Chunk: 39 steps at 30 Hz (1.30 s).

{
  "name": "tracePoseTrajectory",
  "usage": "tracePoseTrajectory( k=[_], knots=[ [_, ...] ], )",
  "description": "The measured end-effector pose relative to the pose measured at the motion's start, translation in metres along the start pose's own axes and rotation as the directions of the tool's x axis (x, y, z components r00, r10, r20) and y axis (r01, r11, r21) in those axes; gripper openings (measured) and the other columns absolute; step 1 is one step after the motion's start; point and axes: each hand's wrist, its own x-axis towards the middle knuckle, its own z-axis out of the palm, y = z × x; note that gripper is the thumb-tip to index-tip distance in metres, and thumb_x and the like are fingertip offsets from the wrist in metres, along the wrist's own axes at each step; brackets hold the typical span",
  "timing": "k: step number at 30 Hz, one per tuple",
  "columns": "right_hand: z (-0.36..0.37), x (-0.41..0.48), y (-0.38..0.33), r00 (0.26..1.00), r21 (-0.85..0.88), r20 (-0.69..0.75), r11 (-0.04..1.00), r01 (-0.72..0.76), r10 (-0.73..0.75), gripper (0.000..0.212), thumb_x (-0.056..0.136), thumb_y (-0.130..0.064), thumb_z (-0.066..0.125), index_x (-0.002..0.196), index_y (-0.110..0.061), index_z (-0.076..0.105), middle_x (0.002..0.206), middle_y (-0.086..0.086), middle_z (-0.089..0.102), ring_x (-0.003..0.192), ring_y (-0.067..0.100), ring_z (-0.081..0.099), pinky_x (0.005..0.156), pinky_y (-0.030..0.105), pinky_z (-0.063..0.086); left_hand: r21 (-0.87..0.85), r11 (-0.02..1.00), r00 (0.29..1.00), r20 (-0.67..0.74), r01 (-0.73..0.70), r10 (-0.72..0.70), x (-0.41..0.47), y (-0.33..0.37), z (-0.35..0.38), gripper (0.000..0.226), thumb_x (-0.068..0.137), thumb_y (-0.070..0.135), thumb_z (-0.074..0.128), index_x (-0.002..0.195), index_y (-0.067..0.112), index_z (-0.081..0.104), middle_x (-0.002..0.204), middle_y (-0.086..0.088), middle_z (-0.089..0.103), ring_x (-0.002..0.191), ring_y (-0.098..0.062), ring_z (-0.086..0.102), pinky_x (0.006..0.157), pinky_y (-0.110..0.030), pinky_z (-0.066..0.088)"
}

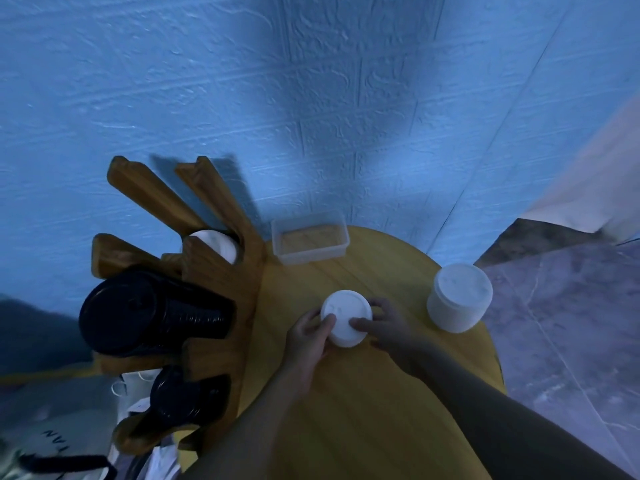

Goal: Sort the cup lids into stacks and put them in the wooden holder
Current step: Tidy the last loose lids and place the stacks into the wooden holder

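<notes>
A blue textured wall (pixel 311 98) fills most of the view, and grey marbled floor (pixel 571 323) shows off to the right. Against the wall stands a round yellow wood-grain table (pixel 363 410). The holder (pixel 221 278) stands on its left edge, a wooden rack with upright slats forming several slots. The middle slot is packed with a big black stack (pixel 138 313) of lids lying on its side. The slot nearer me holds a small black stack (pixel 180 396), also on its side. A few white lids (pixel 216 242) sit low in the slot nearest the wall.

On the right side of the table, close to the edge, a tall white stack (pixel 459 299) stands upright on its own, well apart from the holder. At the back, by the wall, sits a clear plastic tub (pixel 310 240), just beside the holder's far end.

Near the middle of the table is a short white stack (pixel 346 318), gripped from both sides. The left hand (pixel 308 336) curls round its left side with the thumb laid on the top lid. The right hand (pixel 384 327) wraps its right side, thumb also on top and fingers behind. I cannot tell whether it rests on the table or is just above it.
</notes>
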Motion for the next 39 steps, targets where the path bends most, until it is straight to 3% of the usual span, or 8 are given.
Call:
tracePoseTrajectory(
  k=[5, 8, 14, 18, 22, 26, 33, 39],
  knots=[
    [0.009, -0.028, -0.010, 0.998, 0.151, 0.009, 0.986, 0.065, -0.067, 0.049, 0.081, -0.023, 0.076, 0.122, -0.025, 0.049, 0.118, 0.011, 0.064, 0.105, 0.024, 0.063, 0.082, 0.036, 0.051, -0.039, 0.994, 0.994, 0.024, -0.106, 0.107, -0.027, 0.021, -0.005, 0.042, 0.089, 0.032, 0.073, 0.129, 0.023, 0.064, 0.115, -0.004, 0.073, 0.104, -0.023, 0.071, 0.091, -0.047, 0.059],
    [0.017, -0.059, -0.039, 0.985, 0.165, 0.012, 0.972, 0.170, -0.174, 0.048, 0.083, -0.028, 0.074, 0.124, -0.025, 0.049, 0.120, 0.010, 0.064, 0.104, 0.023, 0.066, 0.087, 0.038, 0.054, -0.001, 0.973, 0.973, -0.017, -0.232, 0.232, -0.059, 0.054, -0.009, 0.048, 0.078, 0.050, 0.076, 0.123, 0.037, 0.065, 0.117, -0.002, 0.071, 0.102, -0.021, 0.071, 0.084, -0.042, 0.062],
    [0.051, -0.139, -0.133, 0.887, 0.153, 0.053, 0.881, 0.447, -0.459, 0.047, 0.080, -0.038, 0.065, 0.121, -0.021, 0.053, 0.117, 0.006, 0.065, 0.105, 0.022, 0.067, 0.089, 0.039, 0.057, 0.028, 0.834, 0.834, -0.006, -0.552, 0.552, -0.141, 0.156, -0.050, 0.036, 0.074, 0.051, 0.071, 0.108, 0.045, 0.061, 0.110, 0.013, 0.066, 0.091, 0.004, 0.068, 0.067, -0.020, 0.057],
    [0.096, -0.166, -0.192, 0.813, 0.062, 0.085, 0.817, 0.573, -0.576, 0.053, 0.071, -0.050, 0.067, 0.117, -0.028, 0.055, 0.110, 0.004, 0.067, 0.099, 0.017, 0.069, 0.087, 0.037, 0.057, 0.097, 0.766, 0.769, -0.008, -0.635, 0.639, -0.169, 0.220, -0.102, 0.047, 0.070, 0.055, 0.069, 0.114, 0.038, 0.066, 0.099, 0.005, 0.071, 0.086, -0.002, 0.070, 0.066, -0.019, 0.055],
    [0.147, -0.155, -0.223, 0.819, -0.015, 0.149, 0.827, 0.561, -0.553, 0.060, 0.067, -0.054, 0.071, 0.117, -0.028, 0.051, 0.114, 0.012, 0.064, 0.100, 0.022, 0.068, 0.088, 0.038, 0.056, 0.179, 0.757, 0.767, -0.020, -0.628, 0.641, -0.164, 0.255, -0.161, 0.024, 0.085, 0.043, 0.071, 0.108, 0.034, 0.070, 0.091, 0.005, 0.073, 0.093, -0.010, 0.071, 0.086, -0.031, 0.058],
    [0.189, -0.133, -0.235, 0.850, -0.027, 0.165, 0.859, 0.510, -0.500, 0.041, 0.086, -0.036, 0.069, 0.117, -0.018, 0.048, 0.102, 0.015, 0.065, 0.076, 0.016, 0.065, 0.058, 0.018, 0.049, 0.263, 0.776, 0.808, 0.024, -0.573, 0.588, -0.137, 0.271, -0.210, 0.012, 0.088, 0.040, 0.072, 0.099, 0.039, 0.071, 0.095, -0.005, 0.076, 0.099, -0.021, 0.070, 0.094, -0.038, 0.054],
    [0.214, -0.105, -0.223, 0.885, -0.175, 0.058, 0.868, 0.464, -0.461, 0.041, 0.083, -0.032, 0.074, 0.112, -0.013, 0.053, 0.106, 0.004, 0.061, 0.086, 0.010, 0.057, 0.049, 0.006, 0.040, 0.340, 0.772, 0.843, 0.190, -0.537, 0.503, -0.087, 0.269, -0.249, 0.042, 0.059, 0.064, 0.077, 0.097, 0.050, 0.068, 0.096, -0.001, 0.077, 0.102, -0.018, 0.071, 0.101, -0.046, 0.052],
    [0.217, -0.086, -0.209, 0.931, -0.209, 0.049, 0.907, 0.365, -0.363, 0.041, 0.081, -0.042, 0.074, 0.111, -0.023, 0.053, 0.111, 0.003, 0.062, 0.098, 0.013, 0.062, 0.062, 0.016, 0.046, 0.302, 0.816, 0.867, 0.253, -0.493, 0.430, -0.057, 0.251, -0.257, 0.052, 0.058, 0.065, 0.077, 0.103, 0.041, 0.068, 0.094, -0.007, 0.076, 0.099, -0.027, 0.071, 0.099, -0.055, 0.051]
  ],
)
